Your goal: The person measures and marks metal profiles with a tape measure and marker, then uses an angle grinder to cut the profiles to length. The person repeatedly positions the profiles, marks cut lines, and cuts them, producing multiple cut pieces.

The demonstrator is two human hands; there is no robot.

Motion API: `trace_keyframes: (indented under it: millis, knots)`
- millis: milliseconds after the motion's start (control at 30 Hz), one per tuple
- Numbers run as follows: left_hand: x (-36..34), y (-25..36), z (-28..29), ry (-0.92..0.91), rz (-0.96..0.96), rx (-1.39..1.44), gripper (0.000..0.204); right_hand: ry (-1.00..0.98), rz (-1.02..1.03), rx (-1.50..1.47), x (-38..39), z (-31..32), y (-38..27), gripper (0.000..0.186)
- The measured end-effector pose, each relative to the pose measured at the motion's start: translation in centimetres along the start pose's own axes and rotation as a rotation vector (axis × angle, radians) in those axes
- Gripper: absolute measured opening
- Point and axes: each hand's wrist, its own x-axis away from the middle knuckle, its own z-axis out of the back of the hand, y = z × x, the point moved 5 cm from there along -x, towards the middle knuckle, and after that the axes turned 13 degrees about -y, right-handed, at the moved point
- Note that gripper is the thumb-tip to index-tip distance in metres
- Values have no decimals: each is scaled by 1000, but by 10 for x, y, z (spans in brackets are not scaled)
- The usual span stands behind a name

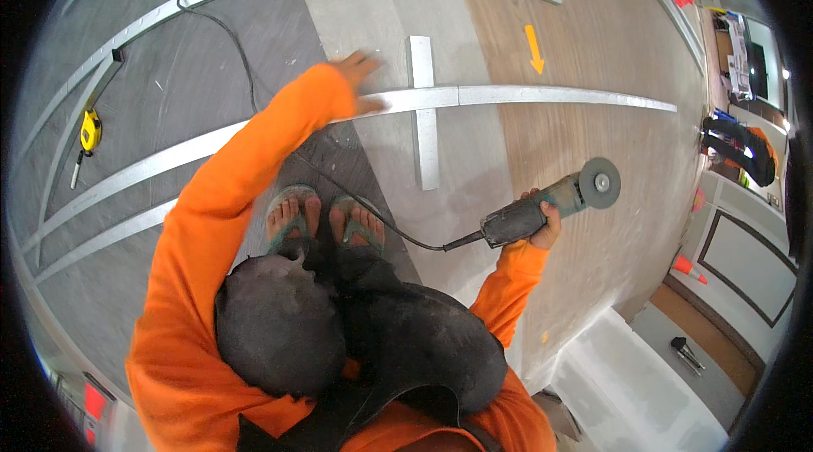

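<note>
Grinder (517,223) in my right hand (547,228) — fingers wrapped round it, disc (600,184) to the right, well apart from my left hand (359,79), that one spread and blurred at the metal strip (508,95), contact I can't tell — crosspiece (426,151) under the strip.

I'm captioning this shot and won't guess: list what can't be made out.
All in the head view:
- Left hand: blurred; contact with the long metal bar is unclear.
- Part of that bar: hidden by the left sleeve.
- Right palm: hidden behind the grinder.
- Cord: partly behind that sleeve.
- Distant person: too small to tell what they're doing.
</note>
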Motion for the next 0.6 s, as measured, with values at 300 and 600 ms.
trace_keyframes:
  millis: [300, 600]
  knots:
    - [22, 10, -23, -405, 95, 27, 50, -187, 125, 731, -42, -41, -32, 38]
    - [13, 17, -28, -293, 139, 24, 48, -359, -40, 1203, -90, -68, -34, 44]
